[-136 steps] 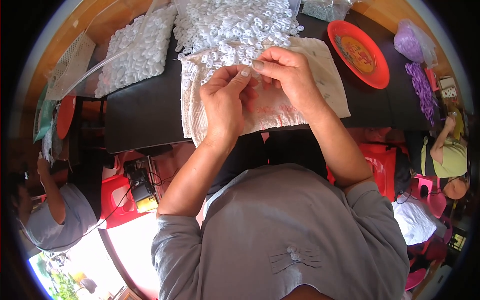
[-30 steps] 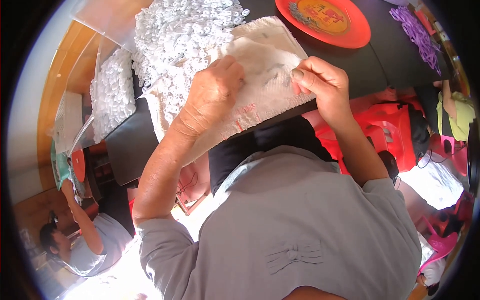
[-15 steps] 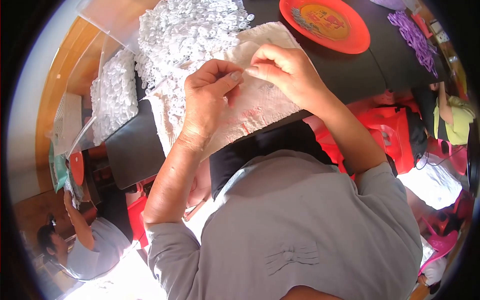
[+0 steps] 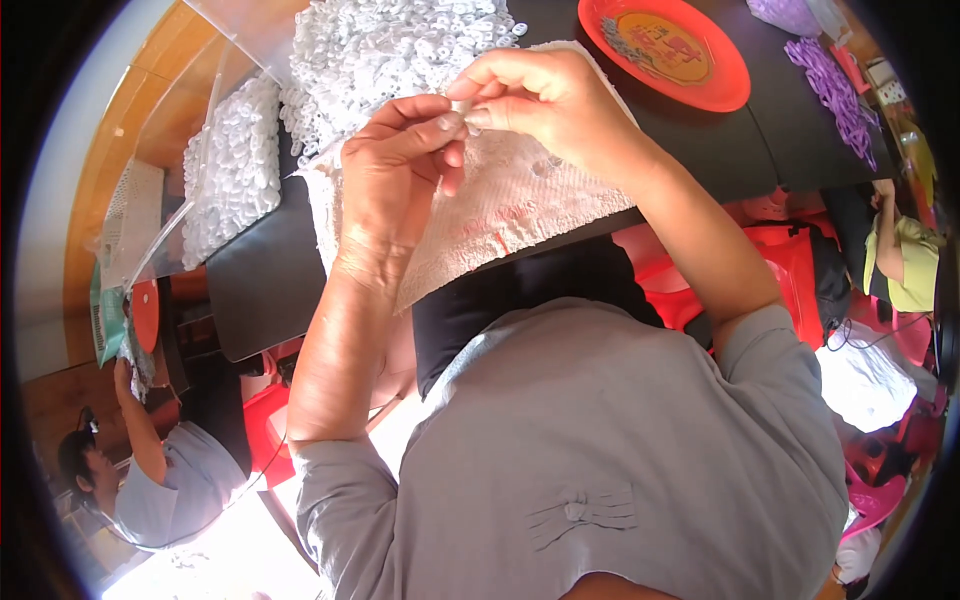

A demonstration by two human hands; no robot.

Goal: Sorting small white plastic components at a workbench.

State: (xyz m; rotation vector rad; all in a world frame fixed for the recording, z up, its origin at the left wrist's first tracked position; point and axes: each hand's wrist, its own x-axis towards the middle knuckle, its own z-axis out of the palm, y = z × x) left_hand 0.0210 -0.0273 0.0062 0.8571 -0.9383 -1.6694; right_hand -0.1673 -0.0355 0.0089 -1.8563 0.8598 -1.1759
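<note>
Over a pale towel (image 4: 530, 190), my left hand (image 4: 395, 150) and my right hand (image 4: 545, 90) meet fingertip to fingertip. Thumb and forefinger of each are closed in a pinch on a small white piece (image 4: 461, 106), mostly covered by the fingers. It looks like one of the small white plastic ovals with holes in the large pile (image 4: 390, 50) just beyond my hands. Some of that pile spreads to the towel's far left part.
A red plate (image 4: 735, 92) with small grey bits in it stands at the far right, near a bundle of purple cords (image 4: 828, 95). Left of the pile lies another heap of white pieces (image 4: 232, 165) beside a clear plastic panel. Other people sit left and right.
Both hands have shifted slightly up and left, away from my body, and their fingertips now meet around the small white piece. The view has also tilted a little.
</note>
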